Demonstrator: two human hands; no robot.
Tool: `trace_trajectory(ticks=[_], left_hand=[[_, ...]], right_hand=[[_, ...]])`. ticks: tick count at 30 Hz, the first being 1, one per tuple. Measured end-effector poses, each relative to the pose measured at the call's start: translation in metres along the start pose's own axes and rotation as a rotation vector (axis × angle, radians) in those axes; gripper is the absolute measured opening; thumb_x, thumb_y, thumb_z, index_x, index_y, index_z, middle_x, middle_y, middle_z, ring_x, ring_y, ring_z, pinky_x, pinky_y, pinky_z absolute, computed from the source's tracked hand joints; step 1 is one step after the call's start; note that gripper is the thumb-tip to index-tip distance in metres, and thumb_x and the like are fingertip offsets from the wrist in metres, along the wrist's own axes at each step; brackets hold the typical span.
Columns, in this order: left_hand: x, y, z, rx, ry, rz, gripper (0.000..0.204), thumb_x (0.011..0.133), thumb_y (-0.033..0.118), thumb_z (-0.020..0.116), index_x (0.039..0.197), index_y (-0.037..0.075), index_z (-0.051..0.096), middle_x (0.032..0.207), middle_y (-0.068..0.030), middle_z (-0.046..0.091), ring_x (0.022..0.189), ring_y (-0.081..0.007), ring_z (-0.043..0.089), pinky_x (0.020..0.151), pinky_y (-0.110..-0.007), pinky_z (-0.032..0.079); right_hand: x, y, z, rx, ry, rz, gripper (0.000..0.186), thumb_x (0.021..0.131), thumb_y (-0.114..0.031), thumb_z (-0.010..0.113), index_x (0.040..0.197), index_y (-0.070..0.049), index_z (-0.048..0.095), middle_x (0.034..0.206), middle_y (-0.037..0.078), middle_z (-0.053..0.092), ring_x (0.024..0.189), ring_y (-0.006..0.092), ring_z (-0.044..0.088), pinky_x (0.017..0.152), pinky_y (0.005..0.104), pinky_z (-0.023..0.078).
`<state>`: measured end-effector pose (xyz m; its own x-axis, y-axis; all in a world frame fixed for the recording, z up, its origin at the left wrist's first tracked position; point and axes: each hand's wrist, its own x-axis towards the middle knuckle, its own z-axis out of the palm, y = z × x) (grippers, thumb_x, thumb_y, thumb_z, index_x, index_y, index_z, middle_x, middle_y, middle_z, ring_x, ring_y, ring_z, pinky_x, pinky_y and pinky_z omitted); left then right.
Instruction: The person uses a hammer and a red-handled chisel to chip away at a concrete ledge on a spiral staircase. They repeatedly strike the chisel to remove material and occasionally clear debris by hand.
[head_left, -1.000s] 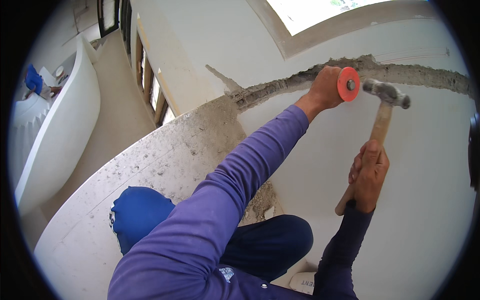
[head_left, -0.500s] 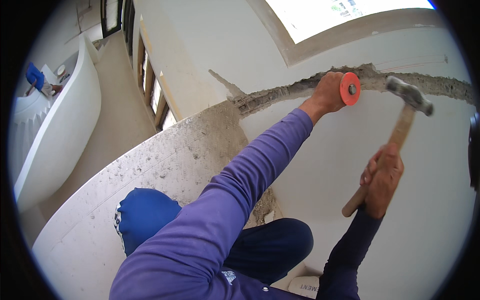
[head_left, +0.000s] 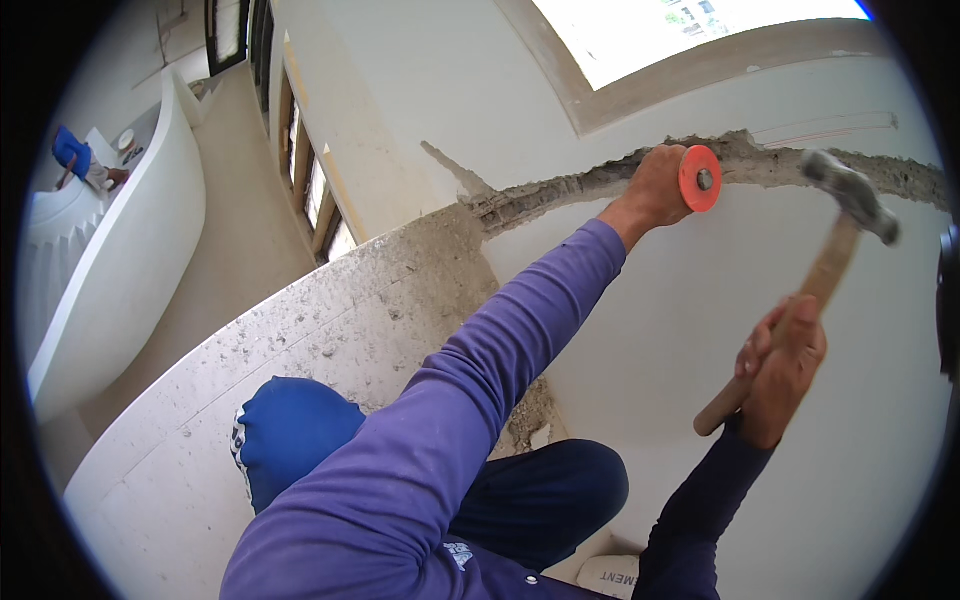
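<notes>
My left hand (head_left: pixel 655 188) is closed around a chisel with a round orange hand guard (head_left: pixel 690 193). The chisel's metal striking end (head_left: pixel 704 180) shows in the middle of the guard, while its blade is hidden behind my hand. It is held at a rough groove (head_left: pixel 560 190) broken into the white wall. Lower and to the right, my right hand (head_left: pixel 785 370) grips the wooden handle of a hammer (head_left: pixel 832 262). The slightly blurred steel head stands to the right of the chisel, apart from it.
Rubble and dust lie on the curved white ledge (head_left: pixel 330 320) to the left. My bent knees in dark blue trousers (head_left: pixel 550 490) are below. A window (head_left: pixel 690 40) sits above the groove. A pale bag (head_left: pixel 610 572) lies at the bottom. Far left, a person in blue (head_left: pixel 72 152) is beyond a curved parapet (head_left: pixel 130 270).
The hammer and my right hand have moved to the right, farther from the chisel. My left hand and the chisel stay in nearly the same place.
</notes>
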<state>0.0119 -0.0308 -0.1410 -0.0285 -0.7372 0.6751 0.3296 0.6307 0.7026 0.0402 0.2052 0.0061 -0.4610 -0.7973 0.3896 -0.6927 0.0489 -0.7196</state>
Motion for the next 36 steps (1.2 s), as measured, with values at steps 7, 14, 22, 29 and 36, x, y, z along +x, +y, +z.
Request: trace_trajectory(ticks=[7,14,22,29,36], left_hand=[[0.004,-0.003,0.007,-0.053,0.042,-0.010,0.014,0.073,0.007,0.077,0.080,0.004,0.065,0.075,-0.0174,0.067,0.071,-0.0397,0.063,0.066,-0.043,0.053],[-0.005,-0.010,0.001,-0.041,0.056,0.017,0.012,0.074,0.007,0.075,0.081,0.005,0.065,0.075,-0.0162,0.068,0.069,-0.0399,0.062,0.066,-0.044,0.053],[-0.008,-0.006,0.003,-0.017,0.022,-0.035,0.013,0.075,0.010,0.076,0.082,0.003,0.068,0.076,-0.0199,0.068,0.074,-0.0429,0.065,0.068,-0.046,0.054],[-0.056,-0.012,-0.017,-0.222,0.227,0.026,0.012,0.077,0.007,0.076,0.084,0.001,0.069,0.079,-0.0183,0.069,0.073,-0.0367,0.067,0.069,-0.040,0.055],[-0.071,-0.022,-0.098,-0.583,0.429,-0.342,0.015,0.100,0.017,0.072,0.089,0.009,0.066,0.081,0.0034,0.060,0.072,-0.0074,0.057,0.067,-0.028,0.050]], right_hand=[[0.015,0.031,0.023,0.245,0.344,-0.457,0.055,0.103,-0.064,0.052,0.086,-0.012,0.049,0.062,-0.001,0.045,0.041,0.0072,0.036,0.038,0.0245,0.037],[0.001,0.005,0.000,-0.010,-0.033,0.017,0.048,0.106,-0.053,0.055,0.086,-0.010,0.048,0.060,0.000,0.044,0.041,0.0075,0.040,0.038,0.0237,0.035],[0.018,0.050,0.029,-0.068,0.092,-0.121,0.052,0.104,-0.058,0.056,0.084,-0.011,0.049,0.059,-0.003,0.042,0.041,0.0064,0.037,0.037,0.0258,0.038],[-0.023,0.044,0.022,0.028,-0.181,0.250,0.043,0.110,-0.043,0.052,0.084,-0.009,0.048,0.057,-0.003,0.043,0.041,0.0064,0.041,0.037,0.0264,0.038],[-0.081,0.055,0.034,0.475,-0.109,0.234,0.055,0.108,-0.059,0.042,0.097,-0.006,0.047,0.061,0.003,0.047,0.044,0.0098,0.044,0.042,0.0268,0.041]])
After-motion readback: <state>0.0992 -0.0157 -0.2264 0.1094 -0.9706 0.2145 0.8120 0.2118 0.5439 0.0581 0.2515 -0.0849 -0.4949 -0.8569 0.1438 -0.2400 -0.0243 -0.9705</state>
